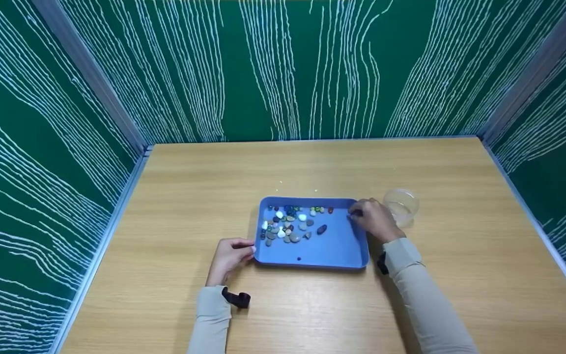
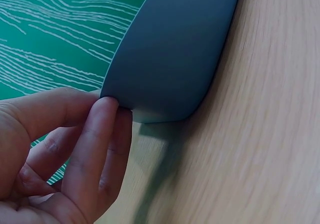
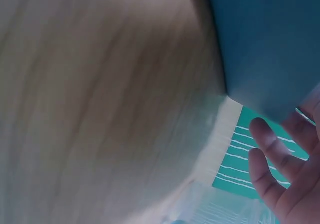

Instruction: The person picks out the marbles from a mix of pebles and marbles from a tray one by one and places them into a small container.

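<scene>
A shallow blue tray (image 1: 334, 250) lies on the wooden table with several stones and beads in it. My left hand (image 1: 230, 258) pinches the tray's near left corner; in the left wrist view its fingers (image 2: 102, 119) meet at the rim. At the far right corner, my right hand (image 1: 375, 219) reaches over the rim with fingertips inside. A dark patch shows between its thumb and fingers, and I cannot tell whether that is a held stone. Most stones, such as a white one (image 1: 281, 234), cluster on the left. A dark oval stone (image 1: 322, 229) lies nearer the middle.
Just right of the tray stands a clear round container (image 1: 402, 204). Small pale bits (image 1: 316, 190) lie on the table (image 1: 312, 309) beyond the tray. Green panels (image 1: 302, 98) with white lines enclose the table at the back and sides.
</scene>
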{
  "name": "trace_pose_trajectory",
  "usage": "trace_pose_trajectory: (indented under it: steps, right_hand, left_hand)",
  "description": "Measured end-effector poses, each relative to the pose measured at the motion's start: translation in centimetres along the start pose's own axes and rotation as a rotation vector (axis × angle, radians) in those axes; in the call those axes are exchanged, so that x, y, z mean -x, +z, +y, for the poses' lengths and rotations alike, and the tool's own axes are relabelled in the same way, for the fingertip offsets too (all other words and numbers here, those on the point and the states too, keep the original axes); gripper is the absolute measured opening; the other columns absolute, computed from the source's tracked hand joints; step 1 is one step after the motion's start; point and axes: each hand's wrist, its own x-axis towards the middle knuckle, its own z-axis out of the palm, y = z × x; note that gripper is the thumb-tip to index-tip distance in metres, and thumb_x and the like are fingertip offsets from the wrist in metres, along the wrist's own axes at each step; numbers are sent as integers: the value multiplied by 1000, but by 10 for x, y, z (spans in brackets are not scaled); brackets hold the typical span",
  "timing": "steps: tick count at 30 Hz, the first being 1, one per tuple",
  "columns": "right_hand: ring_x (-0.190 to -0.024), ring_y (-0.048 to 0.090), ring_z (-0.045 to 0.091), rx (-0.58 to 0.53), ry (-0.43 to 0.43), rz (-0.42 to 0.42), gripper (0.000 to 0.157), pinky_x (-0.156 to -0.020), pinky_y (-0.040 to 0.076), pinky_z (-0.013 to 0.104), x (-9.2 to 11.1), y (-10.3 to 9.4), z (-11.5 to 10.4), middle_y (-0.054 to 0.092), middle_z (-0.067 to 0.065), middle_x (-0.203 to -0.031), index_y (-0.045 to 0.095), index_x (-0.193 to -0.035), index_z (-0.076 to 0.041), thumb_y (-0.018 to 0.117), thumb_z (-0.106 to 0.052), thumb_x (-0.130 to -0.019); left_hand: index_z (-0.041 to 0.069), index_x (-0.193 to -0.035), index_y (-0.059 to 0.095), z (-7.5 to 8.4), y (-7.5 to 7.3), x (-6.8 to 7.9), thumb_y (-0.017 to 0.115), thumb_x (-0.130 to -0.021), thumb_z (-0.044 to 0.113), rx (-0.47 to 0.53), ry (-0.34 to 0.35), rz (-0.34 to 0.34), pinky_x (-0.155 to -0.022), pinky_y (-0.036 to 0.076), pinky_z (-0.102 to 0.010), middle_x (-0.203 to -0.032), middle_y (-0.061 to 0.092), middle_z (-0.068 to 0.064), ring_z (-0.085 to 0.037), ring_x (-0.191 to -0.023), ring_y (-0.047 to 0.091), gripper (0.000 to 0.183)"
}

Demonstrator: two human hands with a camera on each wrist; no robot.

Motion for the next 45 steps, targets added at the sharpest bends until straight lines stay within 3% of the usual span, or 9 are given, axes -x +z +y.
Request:
trace_pose_trajectory:
  steps: [9,21,29,35,45]
  right_hand:
    - [-99,62,32,-102,55,-41,16,-87,55,48,3,-6,-1,70,15,-101,74,-99,-2,69,-6,-85]
    - [-105,60,36,-183,88,-14,17,-90,52,51,6,-13,-3,69,18,-106,73,-102,-1,68,-5,-86]
    - [-103,60,35,-186,79,-17,18,-87,54,50,8,-19,-5,68,19,-108,73,-103,-1,68,-6,-87]
    - [-103,60,34,-194,91,-23,18,-86,55,50,9,-24,-4,68,17,-109,73,-105,-2,65,-5,-89]
    - [-100,60,33,-139,58,47,16,-79,54,48,14,-32,0,70,16,-106,73,-102,-3,67,-6,-88]
  left_hand:
    - [-8,-106,69,1,0,0,67,-83,-5,4,-9,11,-72,61,-25,-97,68,-16,-13,-75,65,23]
    - [-8,-106,70,-1,1,-1,67,-83,-5,-5,-22,13,-69,59,-21,-95,68,-13,-12,-74,63,23]
    - [-9,-106,68,1,1,-1,67,-82,-7,26,-23,7,-71,60,-22,-96,68,-14,-11,-74,64,25]
    - [-6,-106,70,2,0,-1,68,-83,-4,-10,-45,16,-73,60,-24,-97,69,-13,-12,-77,64,24]
    - [-9,-106,69,0,1,-1,68,-82,-6,19,-24,13,-69,60,-22,-95,68,-14,-11,-73,65,25]
